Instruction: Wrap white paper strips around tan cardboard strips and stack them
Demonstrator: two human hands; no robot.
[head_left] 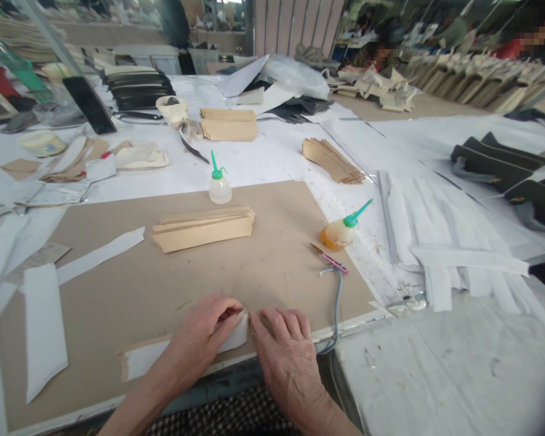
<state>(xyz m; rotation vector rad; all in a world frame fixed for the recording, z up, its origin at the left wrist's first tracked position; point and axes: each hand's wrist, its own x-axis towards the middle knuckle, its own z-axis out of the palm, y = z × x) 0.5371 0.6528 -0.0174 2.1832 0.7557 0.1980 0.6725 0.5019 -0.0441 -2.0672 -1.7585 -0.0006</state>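
A white strip with a tan border (148, 358) lies along the front edge of the brown board (272, 272). My left hand (204, 336) is closed, its thumb and index finger pinching the strip near its right end. My right hand (286, 351) meets that same end with thumb and curled fingers, touching its edge. The exact grip at the tips is partly hidden. Beyond my hands lies a stack of tan strips (204, 229). On the left are a loose white piece (45, 330) and a narrow white strip (100, 257).
A clear squeeze bottle (220, 191) stands upright; another with amber liquid (338, 234) leans over at right. Near it lie a pink-handled pointed tool (330, 259) and a blue-grey cord (338, 309). White strips (449, 236) and dark pieces (504, 169) sit farther right. Several people are in the background.
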